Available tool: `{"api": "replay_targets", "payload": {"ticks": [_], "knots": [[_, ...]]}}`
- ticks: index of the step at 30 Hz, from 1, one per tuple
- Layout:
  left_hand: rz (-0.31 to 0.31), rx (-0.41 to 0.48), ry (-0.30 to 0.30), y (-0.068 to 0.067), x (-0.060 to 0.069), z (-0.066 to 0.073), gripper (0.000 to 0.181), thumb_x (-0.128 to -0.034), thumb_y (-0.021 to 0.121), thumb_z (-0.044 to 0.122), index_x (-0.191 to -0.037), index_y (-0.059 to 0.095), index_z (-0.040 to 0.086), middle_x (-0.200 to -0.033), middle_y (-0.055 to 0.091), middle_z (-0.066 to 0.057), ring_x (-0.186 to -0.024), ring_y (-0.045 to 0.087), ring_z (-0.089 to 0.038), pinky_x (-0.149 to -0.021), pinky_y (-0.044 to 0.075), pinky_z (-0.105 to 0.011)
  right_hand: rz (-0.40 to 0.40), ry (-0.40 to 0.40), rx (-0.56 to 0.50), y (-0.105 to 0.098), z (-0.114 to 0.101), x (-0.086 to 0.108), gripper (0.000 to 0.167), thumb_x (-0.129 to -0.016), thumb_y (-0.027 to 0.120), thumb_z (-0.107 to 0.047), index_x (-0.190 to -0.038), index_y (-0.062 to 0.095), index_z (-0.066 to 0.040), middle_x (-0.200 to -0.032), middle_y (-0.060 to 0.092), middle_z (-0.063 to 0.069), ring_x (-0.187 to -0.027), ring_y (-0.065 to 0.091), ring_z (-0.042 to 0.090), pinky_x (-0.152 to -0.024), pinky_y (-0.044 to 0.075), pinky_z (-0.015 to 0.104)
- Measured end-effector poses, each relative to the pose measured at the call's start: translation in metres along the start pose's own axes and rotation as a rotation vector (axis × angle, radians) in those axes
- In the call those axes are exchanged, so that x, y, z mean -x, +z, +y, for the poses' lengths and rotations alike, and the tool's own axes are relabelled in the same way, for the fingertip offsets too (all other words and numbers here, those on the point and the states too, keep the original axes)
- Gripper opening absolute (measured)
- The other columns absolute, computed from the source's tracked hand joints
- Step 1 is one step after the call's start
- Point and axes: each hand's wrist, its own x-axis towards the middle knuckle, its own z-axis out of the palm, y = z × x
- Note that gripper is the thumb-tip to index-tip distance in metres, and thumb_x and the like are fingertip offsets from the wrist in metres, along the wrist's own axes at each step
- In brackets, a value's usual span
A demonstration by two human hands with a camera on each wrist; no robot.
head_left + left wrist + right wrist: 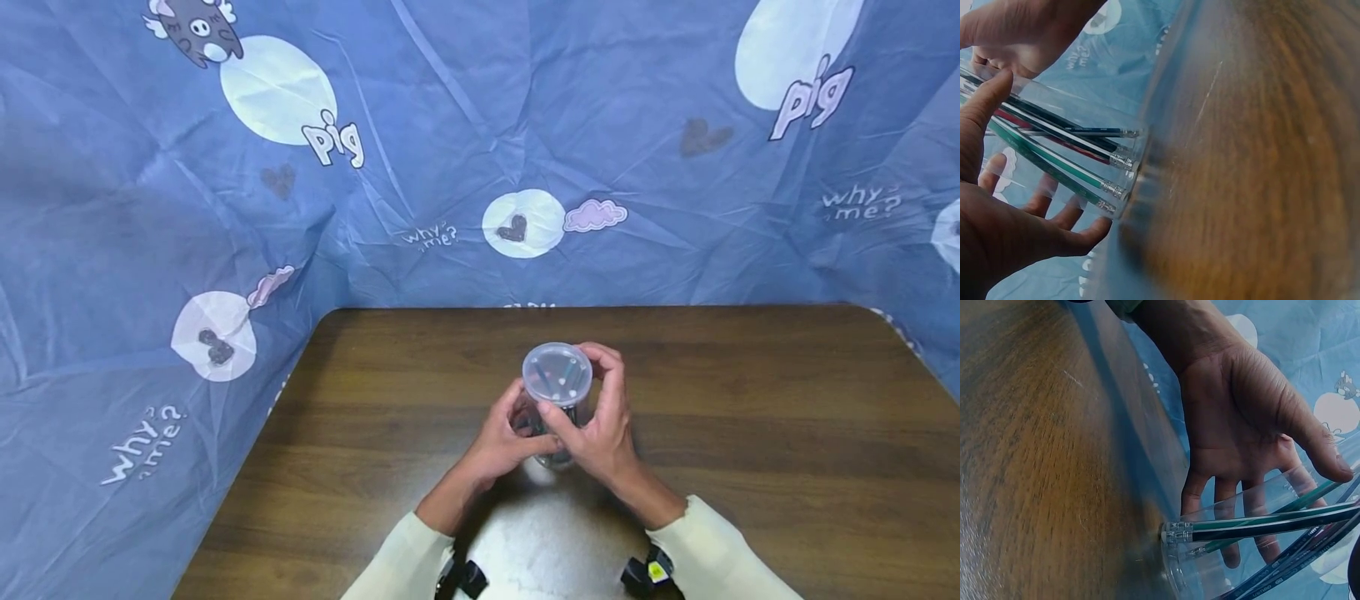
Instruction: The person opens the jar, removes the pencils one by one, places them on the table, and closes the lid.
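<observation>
A clear plastic jar (553,458) stands over the wooden table, its translucent round lid (557,373) facing up. My left hand (502,442) holds the jar's body, thumb on the near side and fingers around the far side. At the top, my right hand (609,433) grips the lid's rim between thumb and fingers. Through the wall show several pencils (1054,164) with metal ends, some green, some dark, one red. In the right wrist view the left hand (1235,419) reaches around the jar; the right hand's hold is mostly out of that frame.
The brown wooden table (787,467) spreads around the jar on all sides. Behind it and to the left hangs a wrinkled blue cloth (420,108) printed with pigs, hearts and words. Dark wrist devices (645,571) sit at both sleeve cuffs.
</observation>
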Motion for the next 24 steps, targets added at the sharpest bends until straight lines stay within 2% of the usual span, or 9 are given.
{"api": "replay_targets", "payload": {"ticks": [7,15,20,24], "knots": [[0.001,-0.021,0.016,0.000,-0.002,-0.002,0.079,-0.0795,0.083,0.012,-0.147,0.043,0.021,-0.136,0.058,-0.009,-0.127,0.052,-0.028,-0.102,0.042,-0.058,-0.047,0.023,-0.032,-0.004,-0.001,-0.003,0.070,-0.070,0.067,-0.013,-0.122,0.041,0.025,-0.116,0.049,0.039,-0.106,0.050,0.036,-0.093,0.037,0.029],[-0.016,-0.007,0.015,0.000,0.000,-0.004,0.079,-0.0803,0.082,0.008,-0.148,0.041,0.018,-0.134,0.058,-0.012,-0.123,0.054,-0.025,-0.102,0.045,-0.051,-0.029,0.013,-0.021,-0.003,-0.001,0.001,0.081,-0.070,0.079,-0.017,-0.126,0.038,0.025,-0.119,0.054,0.038,-0.107,0.051,0.039,-0.097,0.037,0.027],[-0.010,-0.020,0.013,0.000,0.002,-0.006,0.079,-0.0806,0.083,0.010,-0.148,0.042,0.019,-0.136,0.056,-0.011,-0.127,0.051,-0.024,-0.104,0.042,-0.053,-0.033,0.045,-0.018,-0.001,0.001,0.003,0.082,-0.065,0.081,-0.009,-0.128,0.039,0.022,-0.122,0.057,0.034,-0.111,0.051,0.036,-0.099,0.035,0.026],[-0.012,-0.024,0.026,-0.001,-0.001,-0.005,0.080,-0.0806,0.083,0.010,-0.149,0.041,0.021,-0.138,0.056,-0.011,-0.130,0.049,-0.025,-0.106,0.040,-0.055,-0.045,0.062,-0.010,-0.003,0.022,0.008,0.082,-0.066,0.082,-0.012,-0.134,0.043,0.012,-0.129,0.060,0.024,-0.117,0.053,0.029,-0.103,0.035,0.027]]}}
